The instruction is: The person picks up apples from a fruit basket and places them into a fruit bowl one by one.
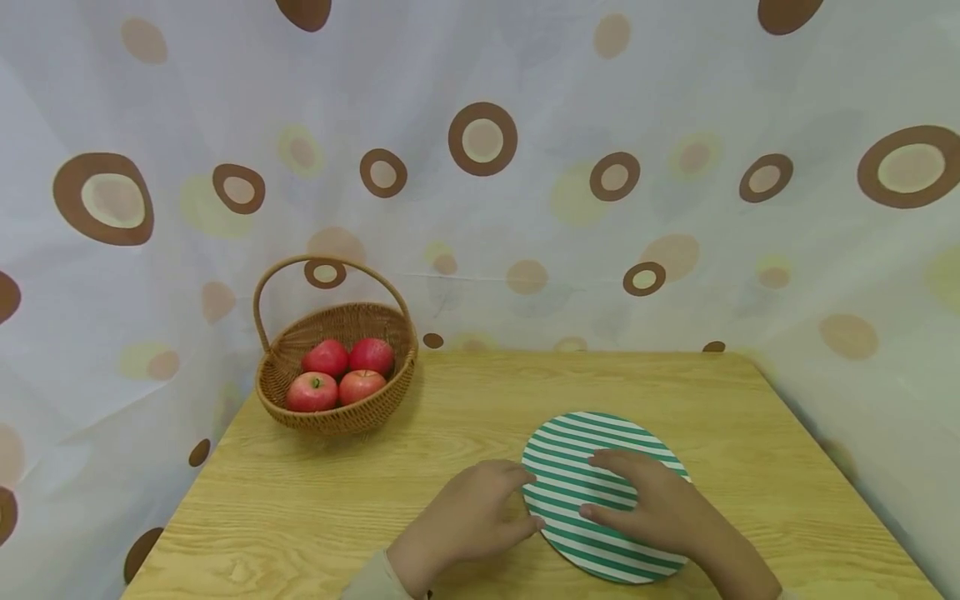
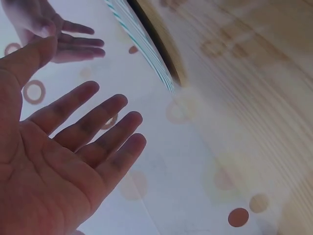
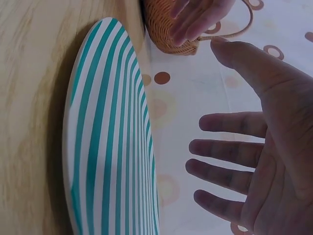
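Left hand (image 1: 468, 521) and right hand (image 1: 660, 504) sit nearest the camera, thumbs and fingers spread, gripping nothing. Between and beneath them, the striped round board (image 1: 579, 487) lies on the tabletop (image 1: 337, 492); being round, it offers no clear long axis. From the board, the right hand is nearer, hovering above its right part; the left hand's fingertips are just beside its left edge. Both point inward over the board. Beyond and left of it stands the basket (image 1: 393, 400) of apples (image 1: 312, 392).
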Tool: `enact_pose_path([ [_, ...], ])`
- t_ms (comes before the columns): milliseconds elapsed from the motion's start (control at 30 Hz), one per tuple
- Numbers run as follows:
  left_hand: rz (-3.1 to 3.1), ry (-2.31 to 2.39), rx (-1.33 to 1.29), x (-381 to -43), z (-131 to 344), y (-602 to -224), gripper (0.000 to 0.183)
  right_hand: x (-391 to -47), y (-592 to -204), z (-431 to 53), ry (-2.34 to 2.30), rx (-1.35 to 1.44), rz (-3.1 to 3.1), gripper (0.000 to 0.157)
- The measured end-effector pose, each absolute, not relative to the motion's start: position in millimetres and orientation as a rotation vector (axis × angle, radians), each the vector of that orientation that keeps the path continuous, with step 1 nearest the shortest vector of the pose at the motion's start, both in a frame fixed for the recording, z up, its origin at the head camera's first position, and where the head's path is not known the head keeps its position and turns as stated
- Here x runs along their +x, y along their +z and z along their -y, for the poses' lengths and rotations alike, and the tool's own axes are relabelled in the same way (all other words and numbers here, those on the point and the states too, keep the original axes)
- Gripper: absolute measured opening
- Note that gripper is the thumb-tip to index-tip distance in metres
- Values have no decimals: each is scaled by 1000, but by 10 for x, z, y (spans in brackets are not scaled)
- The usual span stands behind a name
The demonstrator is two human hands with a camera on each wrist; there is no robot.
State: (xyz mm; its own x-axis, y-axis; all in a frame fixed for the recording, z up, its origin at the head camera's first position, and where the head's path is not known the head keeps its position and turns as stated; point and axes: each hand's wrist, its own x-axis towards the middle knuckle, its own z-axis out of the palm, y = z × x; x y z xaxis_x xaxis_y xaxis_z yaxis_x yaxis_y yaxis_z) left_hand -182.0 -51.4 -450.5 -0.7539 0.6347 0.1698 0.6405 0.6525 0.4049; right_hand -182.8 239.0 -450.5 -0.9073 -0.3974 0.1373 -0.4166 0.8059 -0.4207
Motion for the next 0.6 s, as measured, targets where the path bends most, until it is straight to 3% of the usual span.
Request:
enact_pose_path([
  [600,2864,-784,-880,-1871,980,-4571,55,-1959,-4349,-2286,709,696,2850,67],
])
